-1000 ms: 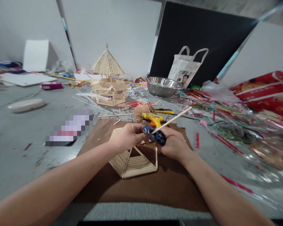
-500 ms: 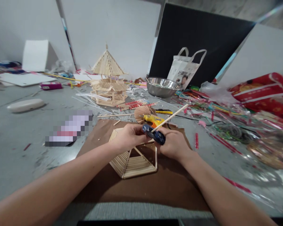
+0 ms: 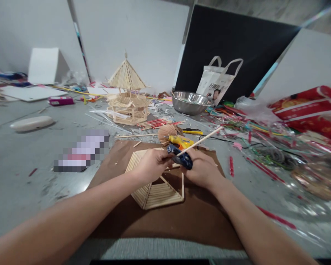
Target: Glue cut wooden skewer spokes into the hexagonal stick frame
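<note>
My right hand [image 3: 201, 167] is closed around dark blue-handled pliers [image 3: 185, 159], whose jaws are hard to make out. A thin wooden stick [image 3: 202, 140] slants up to the right from the pliers. My left hand [image 3: 153, 163] pinches at the stick's lower end, close against the tool; its fingertips are partly hidden. Under both hands a many-sided panel of wooden sticks [image 3: 162, 197] lies on a brown sheet [image 3: 165, 228], with an open gap among its strips. Just behind the hands rests a yellow glue gun [image 3: 179, 140].
A pagoda model of sticks [image 3: 127, 94] stands at the back, near a metal bowl [image 3: 191, 103] and a white bag [image 3: 216, 82]. Red-tipped sticks [image 3: 160, 124] lie before the model. A blurred phone-like object [image 3: 82, 151] is at left; clutter and a red package [image 3: 306, 110] fill the right.
The stick has tilted slightly lower at its far end. My left fingers have shifted a little at the tool, and the pliers have turned slightly.
</note>
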### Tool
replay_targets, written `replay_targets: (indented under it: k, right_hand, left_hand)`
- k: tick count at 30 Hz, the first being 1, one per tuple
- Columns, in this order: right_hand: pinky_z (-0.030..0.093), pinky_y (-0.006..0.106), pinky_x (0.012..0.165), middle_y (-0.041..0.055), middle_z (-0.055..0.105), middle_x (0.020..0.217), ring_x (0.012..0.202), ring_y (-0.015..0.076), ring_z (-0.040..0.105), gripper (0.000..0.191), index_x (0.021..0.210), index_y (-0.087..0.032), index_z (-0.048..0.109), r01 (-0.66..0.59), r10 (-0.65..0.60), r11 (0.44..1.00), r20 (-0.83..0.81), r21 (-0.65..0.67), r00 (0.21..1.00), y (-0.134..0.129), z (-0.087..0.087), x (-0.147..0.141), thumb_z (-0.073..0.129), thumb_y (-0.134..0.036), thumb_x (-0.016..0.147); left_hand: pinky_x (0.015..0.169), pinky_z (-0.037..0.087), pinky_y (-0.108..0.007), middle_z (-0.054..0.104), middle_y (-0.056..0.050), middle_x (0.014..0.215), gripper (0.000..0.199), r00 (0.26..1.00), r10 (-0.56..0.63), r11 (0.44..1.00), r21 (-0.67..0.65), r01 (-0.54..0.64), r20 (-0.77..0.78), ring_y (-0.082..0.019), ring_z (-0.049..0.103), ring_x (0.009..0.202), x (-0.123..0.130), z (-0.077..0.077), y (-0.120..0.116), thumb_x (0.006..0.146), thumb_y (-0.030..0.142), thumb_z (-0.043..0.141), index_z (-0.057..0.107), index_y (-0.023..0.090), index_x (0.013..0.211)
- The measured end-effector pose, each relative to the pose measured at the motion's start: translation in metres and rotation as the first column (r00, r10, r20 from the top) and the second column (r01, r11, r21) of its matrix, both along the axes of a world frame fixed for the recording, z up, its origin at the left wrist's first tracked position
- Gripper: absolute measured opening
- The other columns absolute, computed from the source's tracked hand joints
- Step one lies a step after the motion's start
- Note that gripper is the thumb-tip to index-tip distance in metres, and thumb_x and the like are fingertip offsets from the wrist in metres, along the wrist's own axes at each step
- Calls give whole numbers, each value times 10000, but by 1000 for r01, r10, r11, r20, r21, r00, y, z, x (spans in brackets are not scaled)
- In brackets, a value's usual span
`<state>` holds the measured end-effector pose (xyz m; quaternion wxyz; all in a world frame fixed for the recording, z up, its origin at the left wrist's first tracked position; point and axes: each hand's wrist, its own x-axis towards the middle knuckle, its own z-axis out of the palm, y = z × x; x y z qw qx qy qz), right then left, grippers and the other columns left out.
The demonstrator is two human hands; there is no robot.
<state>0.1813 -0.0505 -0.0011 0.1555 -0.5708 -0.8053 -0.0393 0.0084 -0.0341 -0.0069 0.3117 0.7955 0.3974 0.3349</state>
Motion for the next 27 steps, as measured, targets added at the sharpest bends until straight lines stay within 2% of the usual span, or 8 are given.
replay_targets:
  k: [5, 8, 12, 20, 24, 27]
  right_hand:
    - [401, 270, 659, 30, 600, 849, 778, 184, 537, 282, 904, -225, 519, -13, 13, 1000, -18, -3, 1000, -1, 1, 1, 496, -271, 627]
    - [399, 272, 705, 42, 592, 867, 802, 186, 532, 292, 903, -203, 522, -61, 62, 998, -16, 26, 998, -1, 1, 1, 503, -261, 618]
    - [405, 263, 689, 37, 591, 865, 789, 183, 533, 314, 914, -202, 526, -68, 69, 997, -19, 43, 997, -2, 2, 2, 513, -283, 611]
    - [388, 258, 654, 20, 587, 839, 774, 180, 529, 317, 914, -233, 533, -24, 23, 998, -19, -63, 1000, -3, 4, 2, 506, -259, 598]
    - [374, 240, 603, 2, 586, 767, 701, 160, 527, 261, 858, -249, 542, -6, 4, 994, -18, -108, 1000, -4, 5, 2, 494, -258, 602]
    - [368, 235, 582, 3, 593, 748, 666, 156, 530, 290, 873, -242, 540, 28, -28, 992, 3, -127, 1000, -5, 6, 2, 503, -265, 586]
  left_hand:
    - [454, 330, -158, 580, -4, 572, 198, 999, -42, 999, -25, 42, 3, -73, 476, 494, 0, -1, 1, 702, 206, 435, 618, 136, 721]
    - [398, 301, -159, 524, 5, 502, 232, 998, -68, 990, -123, 68, 6, -57, 411, 416, 0, -2, 2, 711, 234, 407, 597, 125, 635]
    - [355, 284, -152, 494, 15, 481, 199, 992, -113, 960, -250, 124, 57, -43, 371, 362, 2, -2, 2, 679, 182, 395, 573, 118, 616]
    - [373, 278, -144, 511, 13, 499, 184, 997, -80, 987, -138, 77, -11, -38, 378, 384, 1, -1, 2, 674, 176, 398, 552, 113, 596]
    - [376, 273, -134, 493, 29, 470, 180, 996, -84, 989, -119, 82, -14, -32, 378, 385, -1, 1, 1, 693, 202, 412, 528, 118, 584]
    - [380, 273, -127, 467, 44, 442, 193, 996, -87, 990, -110, 85, -15, -25, 369, 378, -2, 3, 0, 706, 212, 420, 513, 120, 564]
